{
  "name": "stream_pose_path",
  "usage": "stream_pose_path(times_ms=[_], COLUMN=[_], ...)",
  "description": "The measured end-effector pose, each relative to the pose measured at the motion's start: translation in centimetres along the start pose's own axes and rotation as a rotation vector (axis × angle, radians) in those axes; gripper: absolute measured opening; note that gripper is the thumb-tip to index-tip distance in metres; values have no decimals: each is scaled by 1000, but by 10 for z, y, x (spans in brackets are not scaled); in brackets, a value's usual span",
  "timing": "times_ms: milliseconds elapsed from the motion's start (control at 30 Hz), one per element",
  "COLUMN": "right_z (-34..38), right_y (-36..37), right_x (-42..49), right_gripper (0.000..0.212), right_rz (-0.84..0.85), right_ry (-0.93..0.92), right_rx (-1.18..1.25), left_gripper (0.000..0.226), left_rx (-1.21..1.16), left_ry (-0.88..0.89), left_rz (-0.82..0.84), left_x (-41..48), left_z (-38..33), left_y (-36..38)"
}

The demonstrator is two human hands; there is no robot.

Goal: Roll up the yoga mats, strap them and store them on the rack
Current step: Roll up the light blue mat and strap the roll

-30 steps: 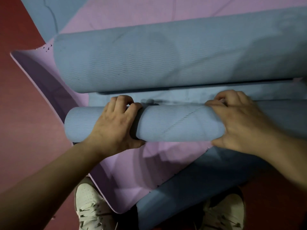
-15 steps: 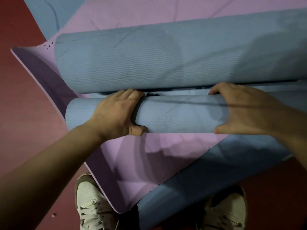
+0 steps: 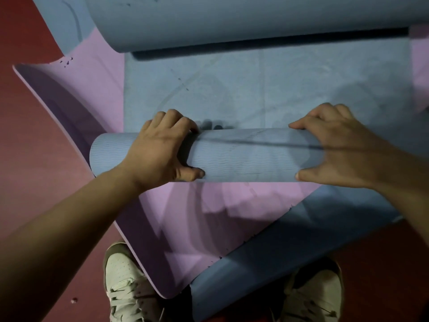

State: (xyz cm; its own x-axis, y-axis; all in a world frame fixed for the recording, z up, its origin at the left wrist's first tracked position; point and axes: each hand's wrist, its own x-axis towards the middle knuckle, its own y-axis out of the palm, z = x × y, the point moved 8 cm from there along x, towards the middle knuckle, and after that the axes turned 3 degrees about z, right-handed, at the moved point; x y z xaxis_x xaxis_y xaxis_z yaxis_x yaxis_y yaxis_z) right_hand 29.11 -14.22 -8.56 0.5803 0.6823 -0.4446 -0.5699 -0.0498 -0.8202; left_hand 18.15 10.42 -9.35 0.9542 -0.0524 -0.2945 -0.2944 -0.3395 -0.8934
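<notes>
Covering most of a dark red floor (image 3: 34,147) are overlapping yoga mats in two colours, pink and blue; how many separate mats there are cannot be told. One tight blue roll (image 3: 243,156) lies across the view, its long axis running left to right, with its left end open toward the floor. It rests on a pink mat (image 3: 197,217), with its unrolled blue sheet (image 3: 255,89) stretching away beyond it. The left hand (image 3: 160,149) and the right hand (image 3: 336,149) both grip the roll, fingers curled over its top and thumbs on the near side. One large loose blue curl (image 3: 232,19) lies parallel farther off. Two white shoes (image 3: 125,280) stand at the near edge.
</notes>
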Motion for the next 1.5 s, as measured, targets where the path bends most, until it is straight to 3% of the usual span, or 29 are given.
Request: stream_pose_path(times_ms=[100,267,400,467,600,867,1000,1200,1300,1367,1433,1500], right_z=[0,4,5,9,11,13,20,16,8,3,2,-2], right_y=[-8,-11,-11,-9,4,-6,8,17,15,15,4,-9], right_x=[-1,-3,-7,-8,-1,-8,-26,-13,-2,6,14,16], right_gripper=[91,65,65,73,114,100,96,95,105,126,137,126], right_rz=[-53,-98,-172,-173,-76,-182,-59,175,236,264,124,-52], right_ry=[14,-11,-38,-36,10,34,24,56,71,83,51,47], right_rx=[39,-35,-94,-149,-272,-205,-234,-145,-77,-75,-101,-41], left_gripper=[86,81,111,118,105,104,94,102,101,106,122,124], left_rx=[-76,-56,175,249,230,141,67,39,72,134,132,49], left_ry=[2,17,38,6,-35,21,47,-5,27,41,-64,-213], left_rz=[-18,-15,59,65,-16,-56,38,73,56,5,-56,-112], left_x=[1,-2,-3,-1,6,0,-22,-20,-7,2,6,8], left_z=[4,3,1,-1,-4,-3,-7,5,8,11,21,32], left_y=[-4,-2,4,7,0,-5,2,11,5,1,-8,-17])
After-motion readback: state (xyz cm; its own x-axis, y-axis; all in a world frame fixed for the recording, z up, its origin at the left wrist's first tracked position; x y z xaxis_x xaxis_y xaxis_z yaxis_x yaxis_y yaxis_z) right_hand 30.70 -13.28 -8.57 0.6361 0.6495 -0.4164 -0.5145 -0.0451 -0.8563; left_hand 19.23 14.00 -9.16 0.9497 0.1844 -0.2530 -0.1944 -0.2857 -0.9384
